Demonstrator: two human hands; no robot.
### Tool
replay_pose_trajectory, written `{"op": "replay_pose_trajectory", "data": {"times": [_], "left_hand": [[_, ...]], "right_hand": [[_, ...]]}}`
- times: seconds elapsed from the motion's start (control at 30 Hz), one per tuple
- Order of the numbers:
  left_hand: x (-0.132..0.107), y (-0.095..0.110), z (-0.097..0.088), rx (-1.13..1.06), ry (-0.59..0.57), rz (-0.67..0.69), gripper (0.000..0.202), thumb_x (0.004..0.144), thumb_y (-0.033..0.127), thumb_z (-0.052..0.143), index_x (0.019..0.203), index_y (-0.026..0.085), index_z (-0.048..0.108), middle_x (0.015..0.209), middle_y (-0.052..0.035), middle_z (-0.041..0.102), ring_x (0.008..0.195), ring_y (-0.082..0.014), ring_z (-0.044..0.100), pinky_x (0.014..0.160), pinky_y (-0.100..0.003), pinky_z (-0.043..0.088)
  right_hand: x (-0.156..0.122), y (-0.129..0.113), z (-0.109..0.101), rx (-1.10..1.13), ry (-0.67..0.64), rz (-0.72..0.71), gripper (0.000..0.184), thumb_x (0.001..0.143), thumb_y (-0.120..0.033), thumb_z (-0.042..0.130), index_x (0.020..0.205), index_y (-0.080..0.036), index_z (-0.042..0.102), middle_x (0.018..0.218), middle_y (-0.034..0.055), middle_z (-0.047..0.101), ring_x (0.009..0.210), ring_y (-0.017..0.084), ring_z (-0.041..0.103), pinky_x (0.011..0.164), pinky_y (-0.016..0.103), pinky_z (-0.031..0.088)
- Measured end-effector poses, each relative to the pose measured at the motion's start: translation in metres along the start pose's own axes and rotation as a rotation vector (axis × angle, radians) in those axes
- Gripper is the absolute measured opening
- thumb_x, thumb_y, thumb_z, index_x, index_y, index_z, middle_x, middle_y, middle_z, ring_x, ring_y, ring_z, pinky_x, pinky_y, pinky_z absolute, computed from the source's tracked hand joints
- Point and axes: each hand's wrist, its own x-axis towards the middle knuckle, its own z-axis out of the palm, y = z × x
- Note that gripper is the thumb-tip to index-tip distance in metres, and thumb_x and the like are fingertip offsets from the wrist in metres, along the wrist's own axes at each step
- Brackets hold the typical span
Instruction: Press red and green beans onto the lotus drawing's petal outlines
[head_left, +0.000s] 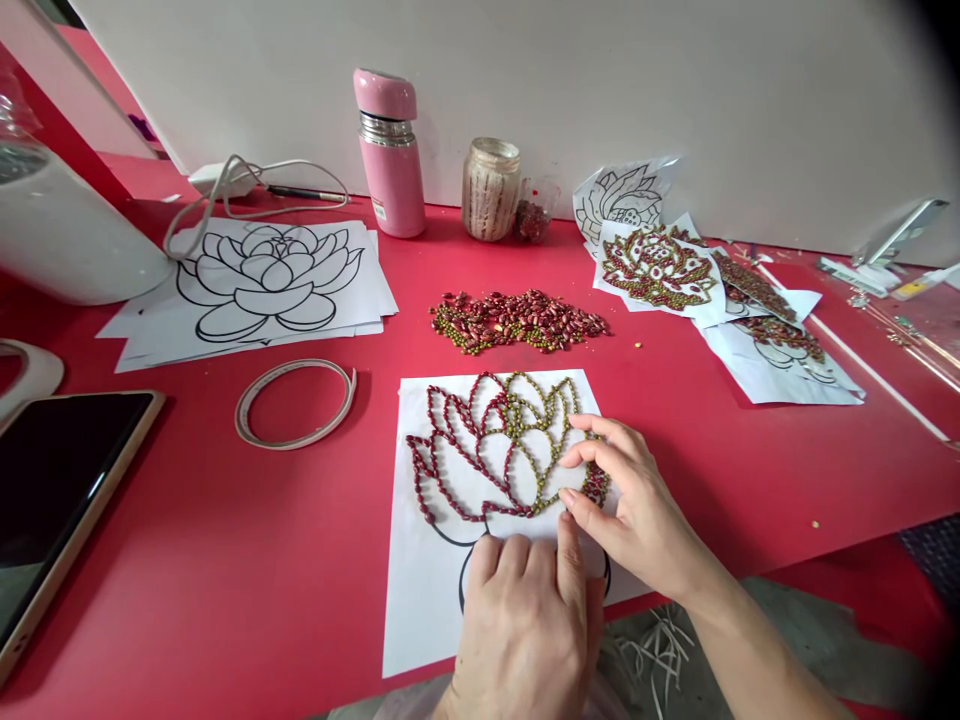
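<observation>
A white sheet with a printed lotus drawing (420, 610) lies in front of me. Red beans (450, 500) line the petals on its left, and green mung beans (541, 465) follow the lines on its right. My right hand (637, 505) hovers over the drawing's right side, fingers apart, with a gap between thumb and index finger. Under that hand shows a patch of red and green beans (596, 485), partly hidden. My left hand (529, 610) rests on the lower part of the sheet, fingers curled, index finger reaching toward the right thumb. Whatever its palm contains is hidden.
Behind the sheet lies a pile of loose beans (525, 318). Blank lotus printouts (360, 280), a tape roll (244, 415) and a phone (67, 500) are left. Further back stand a pink flask (394, 175) and a jar (491, 190). Bean-covered drawings (660, 270) lie right.
</observation>
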Motion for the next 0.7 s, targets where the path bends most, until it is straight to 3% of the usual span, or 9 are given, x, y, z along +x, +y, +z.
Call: {"op": "replay_pose_trajectory", "data": {"times": [0.43, 0.7], "left_hand": [[0.0013, 0.0011, -0.0007, -0.001, 0.007, 0.001, 0.033, 0.077, 0.024, 0.052, 0.105, 0.008, 0.055, 0.062, -0.0013, 0.053, 0.053, -0.0151, 0.047, 0.052, -0.031, 0.031], [0.0008, 0.0016, -0.0006, 0.003, -0.008, -0.008, 0.033, 0.077, 0.024, 0.052, 0.106, 0.009, 0.054, 0.062, -0.0007, 0.053, 0.054, -0.016, 0.048, 0.052, -0.031, 0.032]], "right_hand": [[0.0005, 0.0031, -0.0032, 0.02, -0.058, -0.003, 0.017, 0.076, -0.024, 0.054, 0.092, -0.024, 0.05, 0.123, 0.0052, 0.04, 0.12, 0.022, 0.034, 0.097, 0.04, 0.031], [-0.0003, 0.005, -0.0032, 0.129, -0.021, 0.009, 0.013, 0.078, -0.025, 0.052, 0.091, -0.023, 0.051, 0.122, 0.006, 0.042, 0.119, 0.022, 0.036, 0.096, 0.039, 0.033]]}}
